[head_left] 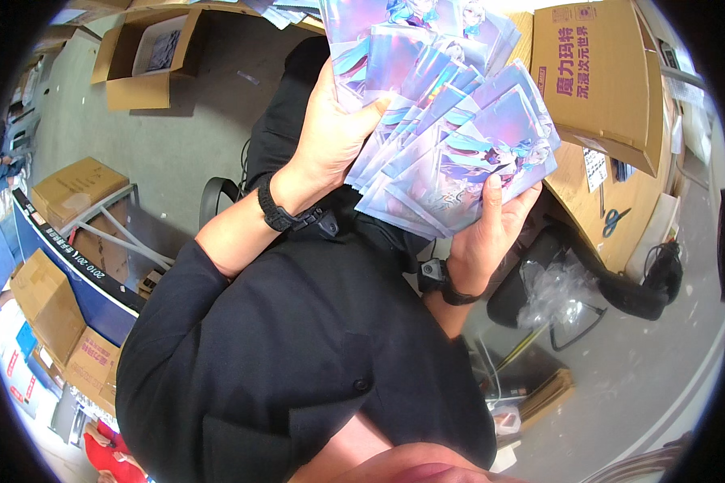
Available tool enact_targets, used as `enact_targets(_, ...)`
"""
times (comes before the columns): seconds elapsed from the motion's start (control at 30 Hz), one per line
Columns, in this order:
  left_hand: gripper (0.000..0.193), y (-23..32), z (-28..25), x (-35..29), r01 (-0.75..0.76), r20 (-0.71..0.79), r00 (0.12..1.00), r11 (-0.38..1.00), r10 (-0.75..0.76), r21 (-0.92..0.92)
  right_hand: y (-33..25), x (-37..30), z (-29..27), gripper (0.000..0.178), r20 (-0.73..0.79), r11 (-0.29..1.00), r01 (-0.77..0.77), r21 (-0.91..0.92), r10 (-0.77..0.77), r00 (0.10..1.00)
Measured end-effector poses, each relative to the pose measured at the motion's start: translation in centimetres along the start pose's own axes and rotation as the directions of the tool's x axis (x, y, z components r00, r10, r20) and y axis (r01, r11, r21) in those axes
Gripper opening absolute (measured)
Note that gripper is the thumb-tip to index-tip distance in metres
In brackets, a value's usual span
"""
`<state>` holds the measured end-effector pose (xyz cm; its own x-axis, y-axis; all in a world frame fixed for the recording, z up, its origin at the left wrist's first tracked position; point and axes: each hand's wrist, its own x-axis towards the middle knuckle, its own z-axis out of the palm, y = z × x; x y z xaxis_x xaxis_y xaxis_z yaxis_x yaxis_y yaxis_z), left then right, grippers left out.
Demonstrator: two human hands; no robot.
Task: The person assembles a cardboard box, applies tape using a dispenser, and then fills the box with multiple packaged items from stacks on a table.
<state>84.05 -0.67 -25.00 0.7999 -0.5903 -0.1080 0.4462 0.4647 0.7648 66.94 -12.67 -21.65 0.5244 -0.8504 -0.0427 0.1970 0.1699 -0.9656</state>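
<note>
A spread bundle of glossy picture cards (459,145) with pale blue and violet cartoon figures is held up in front of me at the top of the view. My left hand (330,133) is closed on its left side, thumb lying across the front. At the lower right corner, my right hand (498,224) grips the bundle, with the thumb on the face and the other fingers partly hidden behind. The cards overlap unevenly, fanned at several angles. Dark wrist straps with small devices sit on both wrists.
A printed cardboard box (596,80) stands on the wooden desk (612,249) at right, near blue-handled scissors (616,221). Clear plastic wrap (560,294) lies below the desk. At left are an open carton (139,92), a closed carton (80,191) and a person in red (109,455).
</note>
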Motion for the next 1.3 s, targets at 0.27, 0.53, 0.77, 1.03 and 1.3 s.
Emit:
enact_targets(0.27, 0.041, 0.2, -0.1, 0.6, -0.034, -0.062, 0.998, 0.974, 0.021, -0.223, 0.4, -0.3, -0.2, 0.057, -0.020, 1.000, -0.017, -0.013, 0.017, 1.000)
enact_targets(0.53, 0.043, 0.5, -0.5, 1.0, -0.051, -0.030, 0.998, 0.988, 0.048, -0.146, 0.1, 0.1, -0.3, 0.062, -0.145, 0.995, -0.065, 0.071, 0.075, 0.987)
enact_targets(0.77, 0.070, 1.2, -1.6, 0.3, 0.223, 0.149, 0.966, 0.973, -0.212, -0.060, 0.4, 0.7, 0.4, 0.093, 0.032, 0.980, -0.092, 0.177, 0.087, 0.996)
enact_targets(1.03, 0.062, 2.0, -2.8, -0.4, 0.311, 0.144, 0.941, 0.950, -0.306, -0.011, 1.9, -0.2, -2.1, 0.054, 0.152, 0.944, -0.272, 0.185, 0.246, 0.957)
enact_targets(1.3, 0.050, 1.3, -1.3, -1.0, 0.115, 0.055, 0.991, 0.980, -0.126, 0.162, 2.0, -0.4, -1.5, 0.053, 0.103, 0.964, -0.251, 0.086, 0.242, 0.965)
